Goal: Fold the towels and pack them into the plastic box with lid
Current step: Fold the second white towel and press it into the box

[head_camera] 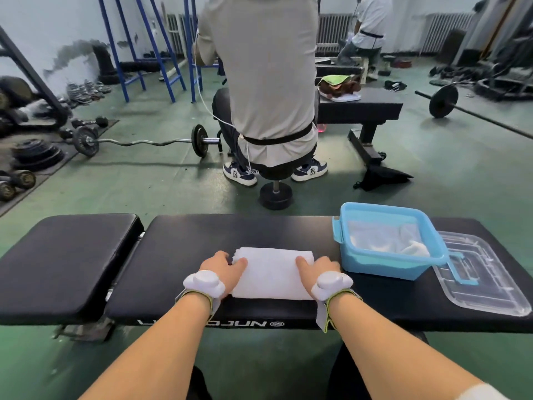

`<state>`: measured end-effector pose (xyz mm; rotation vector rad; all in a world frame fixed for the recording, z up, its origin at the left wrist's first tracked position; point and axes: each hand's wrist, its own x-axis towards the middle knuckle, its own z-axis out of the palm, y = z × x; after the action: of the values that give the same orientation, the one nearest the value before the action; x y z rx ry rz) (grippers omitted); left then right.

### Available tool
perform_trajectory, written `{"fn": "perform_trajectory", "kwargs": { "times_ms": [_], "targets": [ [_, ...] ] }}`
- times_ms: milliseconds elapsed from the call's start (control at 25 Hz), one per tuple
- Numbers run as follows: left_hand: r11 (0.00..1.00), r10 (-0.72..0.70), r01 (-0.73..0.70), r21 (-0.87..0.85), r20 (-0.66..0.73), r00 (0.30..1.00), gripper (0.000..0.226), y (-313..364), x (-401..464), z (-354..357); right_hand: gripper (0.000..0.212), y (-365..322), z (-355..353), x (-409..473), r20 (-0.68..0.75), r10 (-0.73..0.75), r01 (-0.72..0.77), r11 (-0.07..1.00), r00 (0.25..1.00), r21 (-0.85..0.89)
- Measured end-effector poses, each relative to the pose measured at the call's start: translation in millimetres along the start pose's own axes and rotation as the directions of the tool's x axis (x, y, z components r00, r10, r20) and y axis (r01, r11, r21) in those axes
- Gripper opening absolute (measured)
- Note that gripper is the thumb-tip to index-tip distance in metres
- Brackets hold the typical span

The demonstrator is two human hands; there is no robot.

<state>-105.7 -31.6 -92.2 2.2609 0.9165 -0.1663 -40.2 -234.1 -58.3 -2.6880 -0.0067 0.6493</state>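
A white towel, folded into a thick rectangle, lies on the black padded bench in front of me. My left hand rests on its left edge and my right hand on its right edge, fingers laid flat on the cloth. To the right stands the blue plastic box, uncovered, with another white towel inside it. Its clear lid lies flat on the bench just right of the box.
A person sits on a stool with their back to me, straight ahead past the bench. Barbells, dumbbells and weight plates lie on the green floor to the left and right. A second black bench stands behind.
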Motion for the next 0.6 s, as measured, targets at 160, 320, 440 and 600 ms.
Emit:
{"fn": "perform_trajectory", "kwargs": {
  "times_ms": [160, 320, 440, 600],
  "targets": [
    [0.876, -0.153, 0.207, -0.435, 0.156, 0.976, 0.032, 0, -10, 1, 0.045, 2, -9, -8, 0.139, 0.024, -0.041, 0.991, 0.990, 0.125],
    [0.760, -0.209, 0.283, -0.585, 0.192, 0.959, 0.023, 7, -16, -14, 0.053, -10, -18, -10, 0.129, 0.088, -0.128, 0.931, 0.988, 0.342],
    [0.751, -0.120, 0.166, -0.639, 0.115, 0.986, 0.022, 33, -18, -30, 0.066, -12, -43, -4, 0.035, 0.014, -0.027, 0.923, 0.999, 0.383],
    [0.627, 0.048, 0.084, -0.775, 0.146, 0.988, 0.032, 92, -20, -28, 0.049, 5, -100, -1, -0.123, 0.005, 0.075, 0.765, 0.992, 0.639]
  ]
}}
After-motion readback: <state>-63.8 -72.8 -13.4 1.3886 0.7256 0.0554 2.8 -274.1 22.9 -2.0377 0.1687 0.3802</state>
